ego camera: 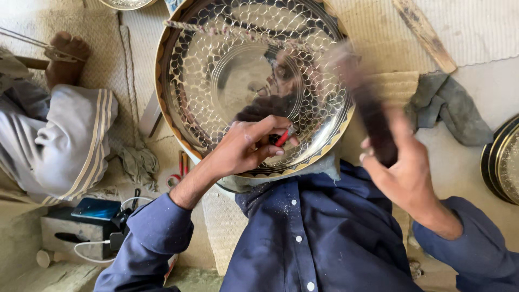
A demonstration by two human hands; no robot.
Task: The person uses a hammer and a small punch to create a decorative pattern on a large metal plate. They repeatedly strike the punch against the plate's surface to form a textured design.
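The left hand [246, 146] is pinching a red-tipped punch [283, 137] against the big engraved brass tray [216, 81] leaning on the person's lap; the right hand [403, 170] is gripping a blurred mallet [362, 103]. Chasing is seemingly underway, calling for an accurate strike.

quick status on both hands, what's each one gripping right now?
Left hand: closed on a small red-handled tool, tip against the engraved metal tray.
Right hand: closed around a dark mallet, raised, motion-blurred.

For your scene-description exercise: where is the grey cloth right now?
In the head view, the grey cloth lies crumpled on the floor at the upper right, between the large engraved metal plate and stacked plates, below a wooden stick.
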